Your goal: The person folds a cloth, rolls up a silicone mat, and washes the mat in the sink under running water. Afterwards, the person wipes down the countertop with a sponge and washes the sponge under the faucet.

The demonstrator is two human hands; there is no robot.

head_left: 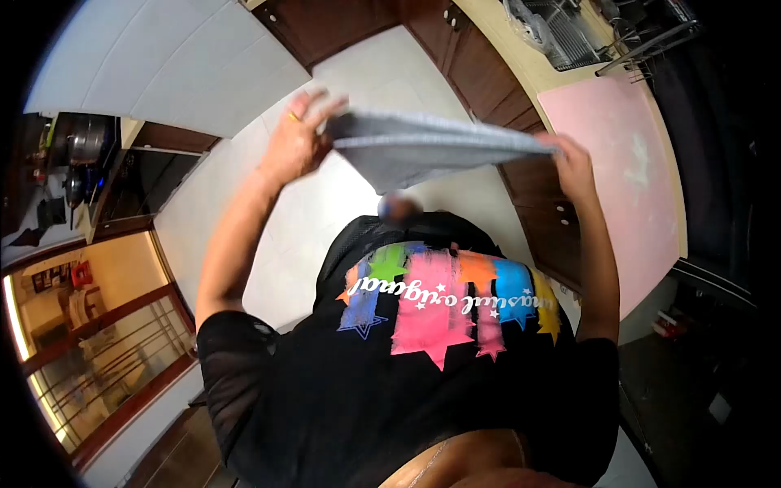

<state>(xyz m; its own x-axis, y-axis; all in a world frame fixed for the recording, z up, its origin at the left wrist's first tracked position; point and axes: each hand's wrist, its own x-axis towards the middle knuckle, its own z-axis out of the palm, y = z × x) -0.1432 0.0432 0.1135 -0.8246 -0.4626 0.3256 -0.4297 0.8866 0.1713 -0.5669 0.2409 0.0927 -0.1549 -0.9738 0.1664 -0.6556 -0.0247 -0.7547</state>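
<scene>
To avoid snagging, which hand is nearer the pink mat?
Right. The right hand shows against the edge of the pink mat; the left hand is farther off, across the gray cloth.

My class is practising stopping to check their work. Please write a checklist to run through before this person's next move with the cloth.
1. Left hand gripping the cloth: ok, at one end.
2. Right hand gripping the cloth: ok, at the other end.
3. Cloth off the floor: ok, held up in the air.
4. Cloth spread flat: not ok, it droops to a point between the hands.
5. Cloth free of stains: cannot tell, it is blurred.
</scene>
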